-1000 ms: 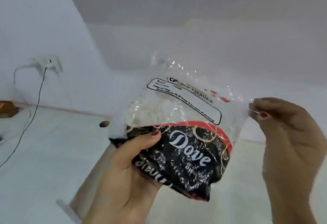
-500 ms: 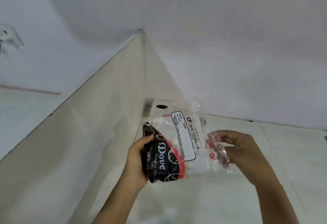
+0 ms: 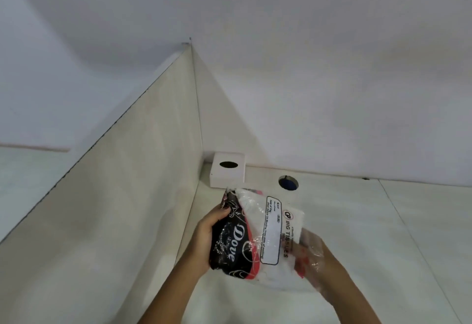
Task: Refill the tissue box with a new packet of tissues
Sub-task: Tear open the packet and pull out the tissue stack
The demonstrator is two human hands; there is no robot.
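Here, the crinkly clear plastic packet of white tissues [image 3: 258, 236], printed black and red at one end with the word "Dove" and carrying a label reading "BIG TISSUES", is held in the air by both hands, above the pale desk top [image 3: 357, 234]. The left hand [image 3: 207, 239] is closed around the packet's black printed end, thumb pressed on its upper edge. The right hand [image 3: 316, 265] grips the opposite, transparent end, its fingers seen through the loose plastic film that bunches over them.

The white square tissue box [image 3: 227, 170] with a dark oval opening in its top sits on the desk beyond the packet, well apart from it, pushed into the corner where the beige partition panel [image 3: 127, 183] meets the white wall [image 3: 306, 80]. To the right of the tissue box, near it, a round cable hole [image 3: 288, 182] is cut into the desk, showing blue inside. The packet lies nearer the person than both the box and the hole.
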